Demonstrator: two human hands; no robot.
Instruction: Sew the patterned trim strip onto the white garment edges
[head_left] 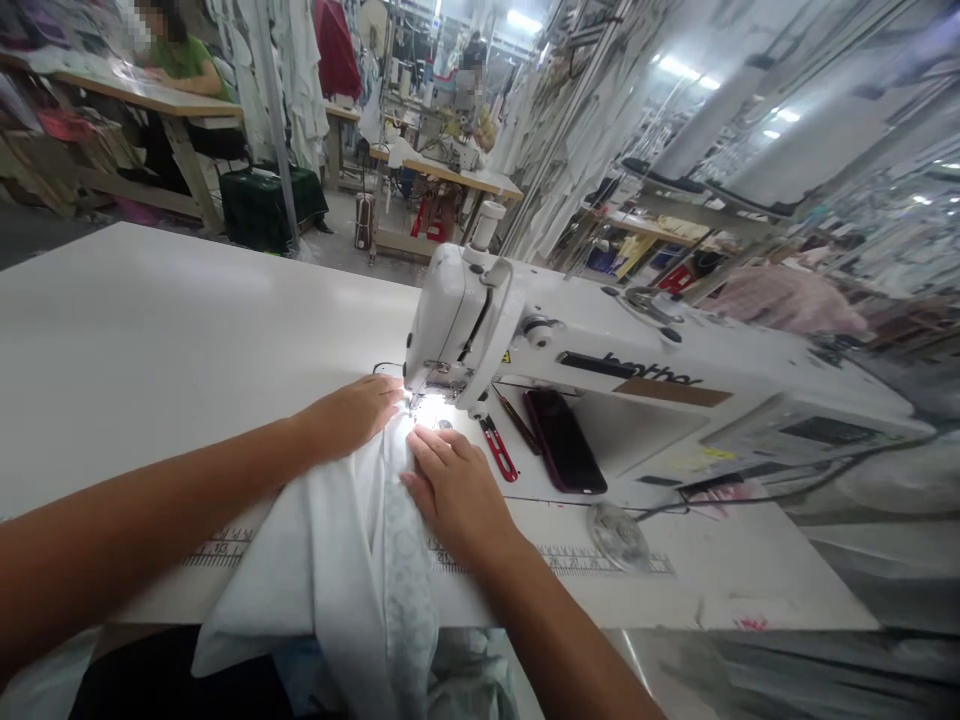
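Observation:
Both hands rest at the needle of a white sewing machine (465, 320), over a length of white cloth (330, 540). My left hand (360, 412) lies on the cloth left of the needle, its fingers stretched out and the tips partly lost in the lamp's glare. On the near right side, my right hand (461, 485) lies with fingers extended flat toward the needle, thumb apart. A pale patterned strip (409, 570) runs along the cloth between the hands. From the needle the cloth drapes down over the table's front edge.
Right of the needle lie red thread snips (499, 450), a slim brown tool (517, 422) and a dark phone (564, 442). A clear round bobbin-like disc (619, 537) sits near the printed ruler (555, 560). Behind, a person in green (187, 65) sits at another table.

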